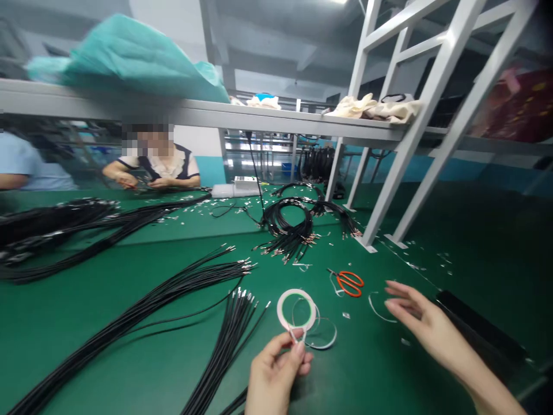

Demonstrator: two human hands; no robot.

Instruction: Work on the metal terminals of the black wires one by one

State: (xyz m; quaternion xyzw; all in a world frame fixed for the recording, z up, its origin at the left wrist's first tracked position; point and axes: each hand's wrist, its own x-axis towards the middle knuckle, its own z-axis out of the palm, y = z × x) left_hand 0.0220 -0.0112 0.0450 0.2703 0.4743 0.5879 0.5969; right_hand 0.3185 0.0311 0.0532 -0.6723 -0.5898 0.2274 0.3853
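At the lower middle, my left hand (pixel 280 366) is closed, thumb and index finger pinched at the bottom edge of a roll of tape (pixel 281 308), a thin white ring with a green core. A narrow whitish strip shows between those fingertips, and a loose curl of strip (pixel 330 344) hangs beside the roll. My right hand (pixel 417 314) is off to the right above the table, fingers apart and holding nothing that I can see. Close to its fingertips is a thin white strip (pixel 380 313). Orange-handled scissors (pixel 351 282) lie between and beyond the hands.
Bundles of black cables (pixel 173 294) with metal ends run across the green table (pixel 242 351) on the left. Coiled black cables (pixel 289 225) lie farther back. White shelf legs (pixel 406 144) stand at right. Small scraps dot the tabletop. A co-worker (pixel 159 164) sits across.
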